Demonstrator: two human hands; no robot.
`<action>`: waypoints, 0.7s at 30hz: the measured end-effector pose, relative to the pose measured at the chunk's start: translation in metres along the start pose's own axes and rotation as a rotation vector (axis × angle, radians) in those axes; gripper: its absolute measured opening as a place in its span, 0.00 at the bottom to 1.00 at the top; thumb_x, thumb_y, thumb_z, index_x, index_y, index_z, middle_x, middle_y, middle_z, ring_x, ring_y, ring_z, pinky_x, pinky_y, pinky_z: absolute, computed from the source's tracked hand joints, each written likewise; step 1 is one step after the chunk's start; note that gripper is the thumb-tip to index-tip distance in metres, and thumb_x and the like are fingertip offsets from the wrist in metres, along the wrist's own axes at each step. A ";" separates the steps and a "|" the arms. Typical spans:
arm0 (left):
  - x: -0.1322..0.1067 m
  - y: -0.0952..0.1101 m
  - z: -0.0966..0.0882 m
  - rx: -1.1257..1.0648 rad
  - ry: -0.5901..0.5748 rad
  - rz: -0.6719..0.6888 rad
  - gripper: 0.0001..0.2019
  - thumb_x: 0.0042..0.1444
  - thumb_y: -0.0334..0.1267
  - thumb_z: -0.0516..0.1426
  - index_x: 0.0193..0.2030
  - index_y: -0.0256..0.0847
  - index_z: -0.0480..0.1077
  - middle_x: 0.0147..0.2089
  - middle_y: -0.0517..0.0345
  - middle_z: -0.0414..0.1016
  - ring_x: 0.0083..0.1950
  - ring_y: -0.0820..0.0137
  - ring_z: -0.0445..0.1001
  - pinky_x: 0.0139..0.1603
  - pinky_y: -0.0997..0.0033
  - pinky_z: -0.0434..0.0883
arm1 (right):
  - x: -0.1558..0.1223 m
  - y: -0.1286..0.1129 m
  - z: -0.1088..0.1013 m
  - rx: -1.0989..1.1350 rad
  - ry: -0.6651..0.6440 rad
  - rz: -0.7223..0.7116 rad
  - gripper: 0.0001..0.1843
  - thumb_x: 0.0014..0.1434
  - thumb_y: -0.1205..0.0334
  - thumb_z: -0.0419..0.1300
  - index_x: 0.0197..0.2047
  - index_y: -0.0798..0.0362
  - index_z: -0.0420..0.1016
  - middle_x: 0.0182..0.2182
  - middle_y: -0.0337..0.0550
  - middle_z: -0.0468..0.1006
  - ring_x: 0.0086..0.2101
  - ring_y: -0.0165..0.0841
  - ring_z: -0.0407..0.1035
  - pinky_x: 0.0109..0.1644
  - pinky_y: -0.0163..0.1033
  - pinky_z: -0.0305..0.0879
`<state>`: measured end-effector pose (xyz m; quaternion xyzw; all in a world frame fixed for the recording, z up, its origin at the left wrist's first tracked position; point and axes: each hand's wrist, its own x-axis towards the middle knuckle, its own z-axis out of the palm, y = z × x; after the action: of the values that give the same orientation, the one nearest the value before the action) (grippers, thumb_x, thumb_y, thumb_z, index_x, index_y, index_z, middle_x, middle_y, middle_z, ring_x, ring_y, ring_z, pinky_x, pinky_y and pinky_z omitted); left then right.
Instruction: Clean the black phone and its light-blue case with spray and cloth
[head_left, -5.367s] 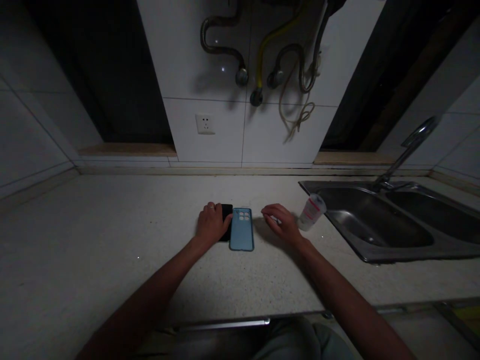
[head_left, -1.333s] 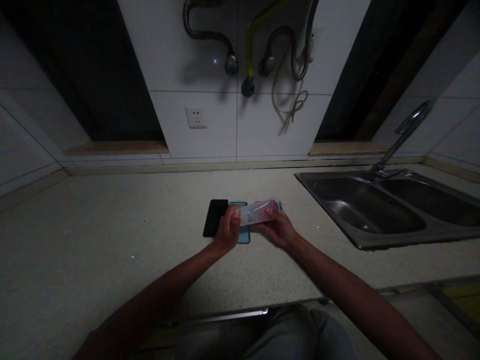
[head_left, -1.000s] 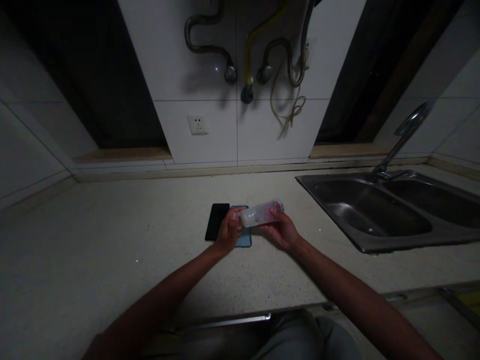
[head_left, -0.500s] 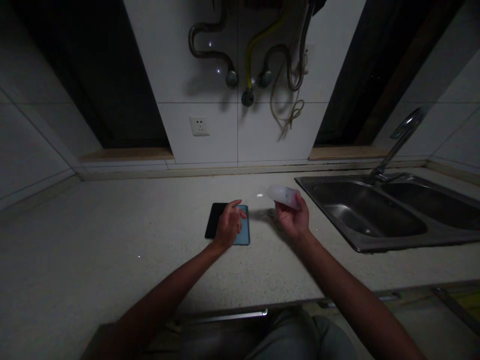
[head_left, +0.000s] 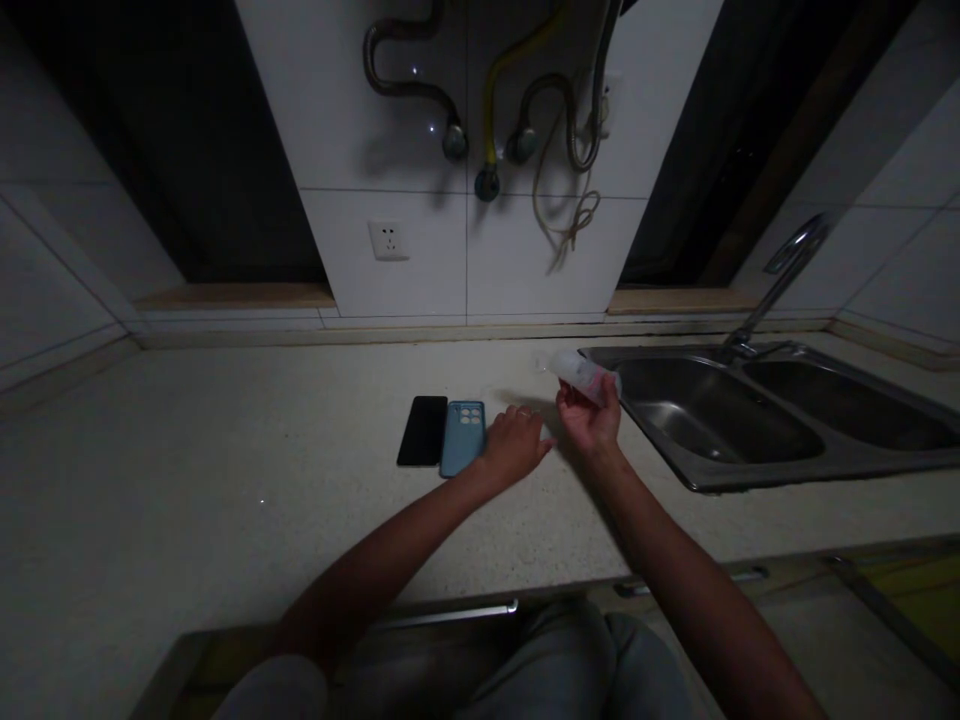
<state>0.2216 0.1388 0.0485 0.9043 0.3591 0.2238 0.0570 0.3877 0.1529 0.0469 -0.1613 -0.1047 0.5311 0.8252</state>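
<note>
My right hand (head_left: 591, 420) grips a small clear plastic bottle (head_left: 579, 373) with a pink label, tilted with its open end toward the left above the counter (head_left: 225, 460). My left hand (head_left: 515, 447) rests just left of it, palm down with fingers stretched out, close under the bottle's mouth. To the left of that hand a black phone (head_left: 422, 430) and a blue phone case (head_left: 463, 437) lie side by side on the counter.
A steel double sink (head_left: 750, 420) with a tap (head_left: 776, 275) lies to the right. Hoses (head_left: 487, 110) and a wall socket (head_left: 388, 240) are on the tiled wall behind. Dark openings flank the wall panel.
My left hand let go of the bottle's end, left the blue case and moved right beneath the bottle. My right hand carried the bottle right and up, tilting it.
</note>
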 end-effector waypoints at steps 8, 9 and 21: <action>0.014 -0.002 0.016 -0.134 -0.066 -0.158 0.08 0.61 0.37 0.58 0.38 0.37 0.79 0.44 0.40 0.77 0.51 0.53 0.73 0.51 0.57 0.68 | -0.003 -0.001 0.003 -0.016 -0.039 0.045 0.14 0.57 0.54 0.65 0.44 0.50 0.75 0.37 0.41 0.83 0.37 0.35 0.78 0.33 0.38 0.76; 0.014 -0.004 0.015 -0.193 -0.052 -0.175 0.08 0.61 0.36 0.57 0.36 0.38 0.78 0.41 0.43 0.78 0.48 0.56 0.74 0.50 0.58 0.68 | -0.004 -0.001 0.003 -0.017 -0.037 0.050 0.14 0.57 0.54 0.65 0.44 0.50 0.75 0.37 0.41 0.83 0.37 0.35 0.78 0.33 0.38 0.76; -0.001 -0.027 -0.022 -1.676 -0.021 -0.760 0.06 0.52 0.26 0.57 0.29 0.38 0.63 0.31 0.55 0.74 0.38 0.64 0.81 0.40 0.65 0.76 | -0.003 -0.002 0.002 -0.036 -0.019 0.051 0.15 0.57 0.55 0.64 0.46 0.50 0.76 0.38 0.42 0.83 0.37 0.36 0.78 0.33 0.39 0.75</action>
<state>0.1944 0.1573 0.0604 0.3903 0.3518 0.3689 0.7667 0.3874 0.1500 0.0496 -0.1733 -0.1180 0.5515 0.8074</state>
